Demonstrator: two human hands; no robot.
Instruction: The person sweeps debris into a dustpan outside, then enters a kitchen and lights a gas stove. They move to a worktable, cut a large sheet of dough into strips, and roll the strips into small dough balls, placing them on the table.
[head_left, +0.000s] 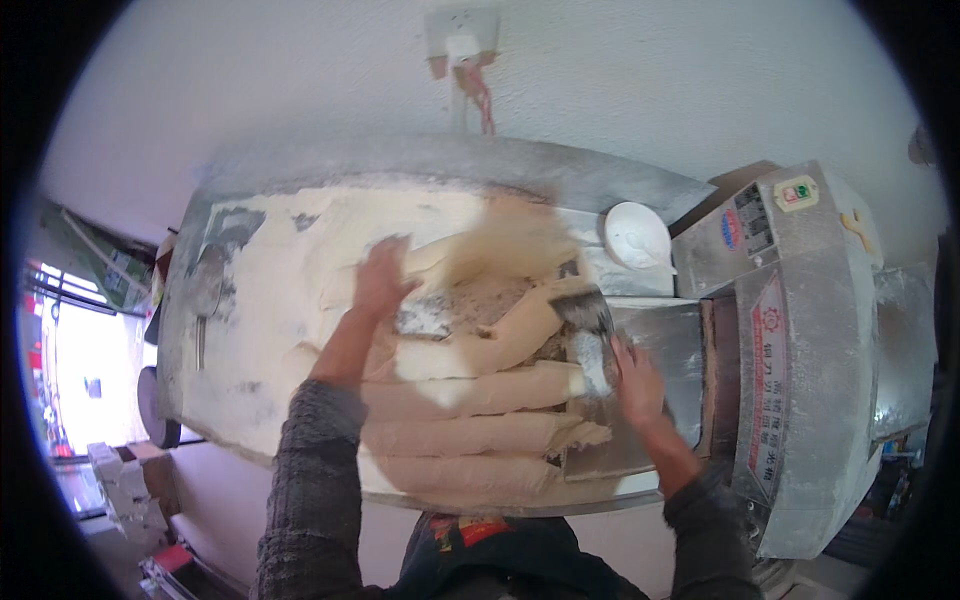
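Note:
Long folded strips of pale dough (470,395) lie side by side across a floured worktop (270,300). Over the left part of the upper strips is my left hand (383,280), its fingers apart and nothing in them. My right hand (637,375), at the right ends of the strips, is closed round the handle of a dark, broad-headed tool that looks like a brush (585,312). The head of this tool reaches the end of a bent dough strip (525,330). Beyond it, a tan patch (510,240) is smeared by motion, and I cannot make out its shape.
A white bowl (637,236) stands at the back right. Beside it, a large grey metal machine (810,340) with a switch box and a metal tray (655,345) borders the worktop. A wall socket (462,45) with a cable is behind. Cardboard boxes (130,485) lie at lower left.

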